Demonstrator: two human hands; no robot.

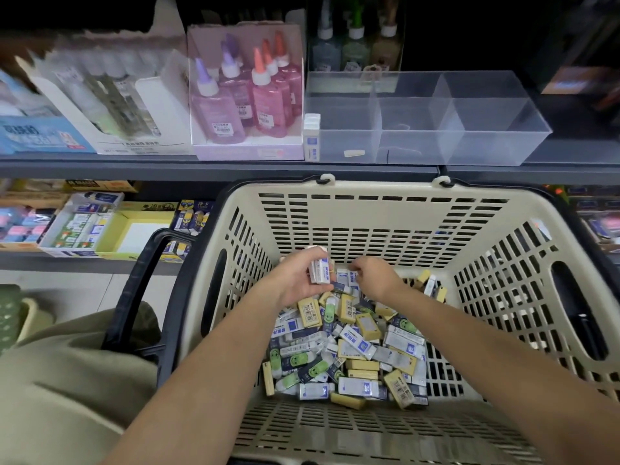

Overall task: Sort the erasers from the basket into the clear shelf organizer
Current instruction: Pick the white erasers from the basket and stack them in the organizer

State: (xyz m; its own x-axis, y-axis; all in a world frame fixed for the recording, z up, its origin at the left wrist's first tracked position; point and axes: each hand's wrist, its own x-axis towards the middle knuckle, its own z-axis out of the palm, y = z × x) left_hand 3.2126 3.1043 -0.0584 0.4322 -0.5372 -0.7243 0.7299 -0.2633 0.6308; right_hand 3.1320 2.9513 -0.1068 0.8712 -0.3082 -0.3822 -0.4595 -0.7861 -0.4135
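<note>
Head view: left hand [298, 283] grips white erasers [319, 270] — loosely stacked, they could slip back into the basket [379, 209]. Right hand [375, 280] pinches another in the pile — easily a wrong kind.

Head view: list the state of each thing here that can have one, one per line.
Basket: upright, holding a loose pile of erasers.
Clear shelf organizer: nearly empty, a few white erasers standing at its left end.
Left hand: grip closed on white erasers.
Right hand: fingers down in the pile, grip unclear.

Left hand [298, 283] gripping white erasers [319, 270] (stacked), right hand [375, 280] in basket [385, 209]
</note>
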